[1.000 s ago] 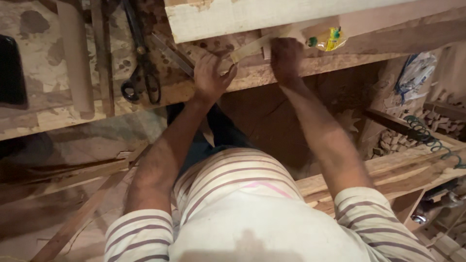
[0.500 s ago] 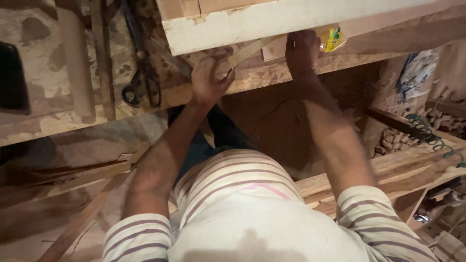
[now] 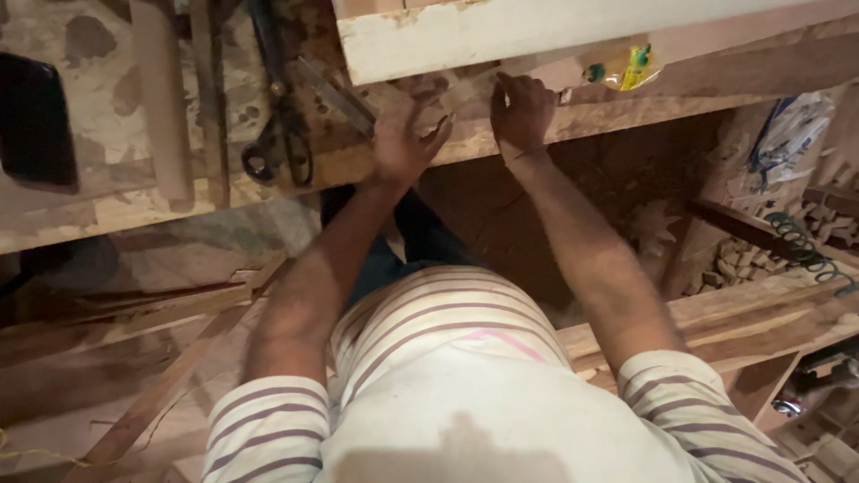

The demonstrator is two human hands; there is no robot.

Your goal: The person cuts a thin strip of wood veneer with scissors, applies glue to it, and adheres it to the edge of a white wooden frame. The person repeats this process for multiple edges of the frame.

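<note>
Fingers of the left hand [image 3: 401, 143] are curled around a thin strip of pale wood [image 3: 461, 89] at the front edge of the worktop [image 3: 107, 210], thumb pressed against its near end. Those of the right hand [image 3: 522, 109] are bent and bunched together on the same strip a little farther along, just below a long white-painted board [image 3: 555, 31] that lies across the top of the view. Whether the right fingers actually pinch the strip or only press on it cannot be told, since the board's edge hides part of the contact.

The strip lies slanted between the two hands, partly tucked under the board. Left of the hands lie a pair of dark scissors [image 3: 279, 143], a flat metal tool [image 3: 338, 85] angled toward the left hand, and a wooden dowel [image 3: 163, 98]. A yellow and green packet [image 3: 626, 70] sits just to the right of the right hand.

As a judgement: the strip looks slender enough to split or snap if bent against the board's edge, and the metal tool lies close enough to the left knuckles to catch them if the hand slips sideways.
</note>
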